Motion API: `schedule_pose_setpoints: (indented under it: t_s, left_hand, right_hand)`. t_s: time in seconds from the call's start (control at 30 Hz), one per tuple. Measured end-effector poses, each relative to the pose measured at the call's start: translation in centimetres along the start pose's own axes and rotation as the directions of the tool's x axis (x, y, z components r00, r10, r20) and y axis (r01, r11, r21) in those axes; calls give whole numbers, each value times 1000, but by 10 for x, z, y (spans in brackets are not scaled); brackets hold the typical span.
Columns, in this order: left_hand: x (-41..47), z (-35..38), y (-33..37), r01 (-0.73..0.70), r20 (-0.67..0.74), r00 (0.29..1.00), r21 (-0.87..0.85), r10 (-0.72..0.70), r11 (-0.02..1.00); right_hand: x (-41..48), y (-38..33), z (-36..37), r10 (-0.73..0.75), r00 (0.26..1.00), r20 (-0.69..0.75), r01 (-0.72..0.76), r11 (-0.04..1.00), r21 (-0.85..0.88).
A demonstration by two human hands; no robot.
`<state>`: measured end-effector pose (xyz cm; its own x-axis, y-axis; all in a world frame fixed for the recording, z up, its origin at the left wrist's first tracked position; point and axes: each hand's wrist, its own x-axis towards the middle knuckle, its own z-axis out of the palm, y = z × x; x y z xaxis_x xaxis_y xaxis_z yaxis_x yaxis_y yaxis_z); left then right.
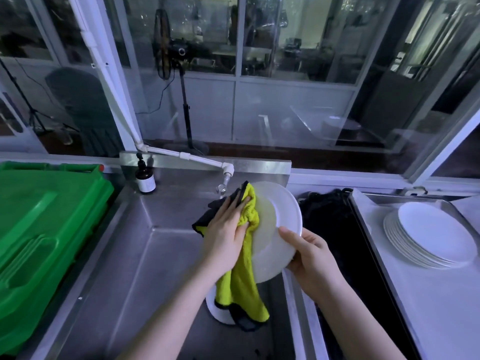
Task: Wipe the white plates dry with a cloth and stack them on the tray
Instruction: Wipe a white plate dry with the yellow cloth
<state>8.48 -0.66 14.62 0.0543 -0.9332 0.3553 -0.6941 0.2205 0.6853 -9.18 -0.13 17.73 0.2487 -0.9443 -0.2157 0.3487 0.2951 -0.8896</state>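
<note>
presently a round white ceramic plate (279, 229) is being held on edge above the stainless steel sink (145, 255), its face turned leftward and its rim running from the tap (225, 179) down toward the person. its lower right rim is being gripped by the right hand (310, 258), with the thumb laid over the front and the fingers hidden behind. a yellow-green microfibre cloth with black edging (250, 219) is being pressed against the face by the left hand (227, 229). the fingers are lying nearly straight while a fold is being pinched under the thumb, and the rest is hanging down. the stack of white plates (431, 235) is sitting on the flat metal tray (415, 307) well to the right, on the right hand's side, so a carry rightward and a turn to flat are probably being called for. a second white plate (220, 314) in the sink is being half covered by the hanging cloth. whether more lie beneath cannot be told, nor can any wetness.
</note>
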Motion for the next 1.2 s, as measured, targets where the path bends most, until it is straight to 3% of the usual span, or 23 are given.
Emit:
schedule_pose_setpoints:
  t_s: [0.13, 0.3, 0.37, 0.47, 0.57, 0.67, 0.73, 0.8, 0.93, 1.03, 1.1, 1.13, 1.2]
  left_hand:
    - [-13, 9, -6, 231, -113, 964, -96, -241, 968]
    - [-20, 7, -3, 564, -92, 791, -272, -604, 780]
    - [-22, 8, 9, 611, -15, 752, -356, -659, 707]
    - [-23, 15, 35, 626, 250, 737, -603, -628, 495]
    - [-27, 18, 59, 720, 482, 674, -596, -560, 355]
    - [-35, 21, 70, 774, 581, 612, -579, -537, 255]
    - [-37, 23, 72, 792, 641, 602, -555, -476, 254]
    - [-38, 26, 78, 820, 707, 571, -476, -418, 317]
    - [-29, 45, 84, 767, 658, 627, -428, -418, 477]
    - [-24, 64, 87, 740, 632, 663, -471, -402, 480]
    - [-20, 77, 88, 725, 623, 681, -505, -384, 468]
    - [-17, 84, 89, 717, 619, 691, -524, -372, 460]
    - [-9, 94, 91, 695, 611, 713, -551, -344, 462]
  right_hand:
    - [-19, -11, -26, -70, 997, -13, 70, 996, -52]
    - [-50, -27, -63, -219, 974, 54, 225, 935, -274]
    - [-60, -30, -76, -325, 939, 117, 338, 799, -496]
    - [-73, -27, -87, -403, 879, 256, 436, 460, -773]
    - [-91, -20, -91, -453, 793, 408, 517, 146, -843]
    - [-107, -14, -105, -424, 759, 495, 535, -29, -845]
    - [-116, -13, -116, -391, 749, 535, 510, -174, -842]
    - [-122, -14, -127, -389, 713, 584, 500, -302, -812]
    - [-132, -25, -145, -384, 723, 575, 423, -412, -807]
    - [-133, -33, -151, -443, 776, 449, 291, -380, -878]
    - [-131, -39, -156, -505, 819, 272, 164, -248, -955]
    - [-132, -44, -160, -535, 833, 143, 108, -96, -989]
    - [-134, -56, -168, -522, 837, -162, 16, 320, -947]
